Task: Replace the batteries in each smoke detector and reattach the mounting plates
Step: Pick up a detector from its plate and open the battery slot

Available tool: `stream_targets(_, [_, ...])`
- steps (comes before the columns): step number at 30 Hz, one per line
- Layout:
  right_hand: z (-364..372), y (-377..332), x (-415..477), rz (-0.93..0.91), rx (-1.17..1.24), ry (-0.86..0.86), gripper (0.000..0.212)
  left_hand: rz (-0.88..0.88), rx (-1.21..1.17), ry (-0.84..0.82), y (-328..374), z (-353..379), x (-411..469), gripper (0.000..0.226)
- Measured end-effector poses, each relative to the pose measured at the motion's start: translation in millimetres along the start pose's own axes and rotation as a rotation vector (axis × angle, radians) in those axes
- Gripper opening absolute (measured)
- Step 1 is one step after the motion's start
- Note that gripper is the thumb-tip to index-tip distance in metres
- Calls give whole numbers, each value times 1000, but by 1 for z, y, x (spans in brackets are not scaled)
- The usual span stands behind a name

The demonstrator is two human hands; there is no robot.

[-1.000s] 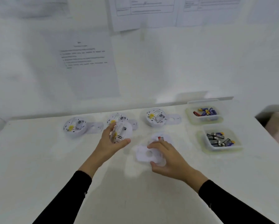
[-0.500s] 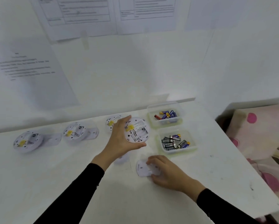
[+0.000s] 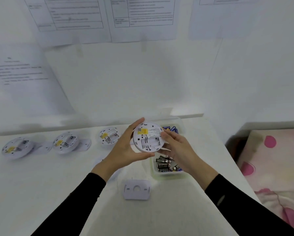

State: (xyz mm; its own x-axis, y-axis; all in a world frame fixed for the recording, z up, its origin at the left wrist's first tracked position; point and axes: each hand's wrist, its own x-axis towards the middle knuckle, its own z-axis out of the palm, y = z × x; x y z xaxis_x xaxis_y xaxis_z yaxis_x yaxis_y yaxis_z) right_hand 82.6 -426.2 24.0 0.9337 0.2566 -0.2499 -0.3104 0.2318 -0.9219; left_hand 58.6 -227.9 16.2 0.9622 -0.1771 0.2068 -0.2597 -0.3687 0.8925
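1. Both hands hold one smoke detector (image 3: 147,137) up above the table (image 3: 40,184), its back facing the camera. The left hand (image 3: 124,150) cups its left and lower edge; the right hand (image 3: 175,148) closes on its right edge, thumb on the back face.
2. The battery bay in the back looks empty, so the step in hand is probably loading fresh cells.
3. To do it well, keep the left hand's grip steady and the open bay tilted towards the eyes, and free the right hand to fetch.
4. Two trays lie close: the near tray (image 3: 168,174) of black batteries sits just below the right hand, and the far tray (image 3: 177,126) is partly hidden behind the detector. I cannot tell which holds the fresh ones.
5. Match each cell to the polarity marks and press until it seats.
6. The loose mounting plate (image 3: 137,189) lies flat on the table, below and between the hands, ready for reattaching.
7. Three more open detectors (image 3: 65,142) wait along the wall to the left.
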Motion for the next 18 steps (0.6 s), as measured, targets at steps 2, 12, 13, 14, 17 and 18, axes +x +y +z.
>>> stream_targets(2, [-5,-3,10,2,37,-8,25,-114,-265,23,4,7,6,105])
stream_targets(12, [-15,-24,64,-34,-4,-68,27,-497,-934,114,-5,4,48,47])
stream_targets(13, [-22,-29,73,-51,-35,-30,27,-499,-952,131,-8,0,52,46])
stream_targets(14, [-31,-32,83,-75,-91,21,26,-501,-962,150,-12,-4,55,46])
stream_targets(17, [-58,-35,110,-109,-352,108,22,-514,-990,208,-23,-15,61,46])
stream_targets(18, [-65,-32,118,-114,-509,107,21,-522,-1000,226,-26,-18,64,46])
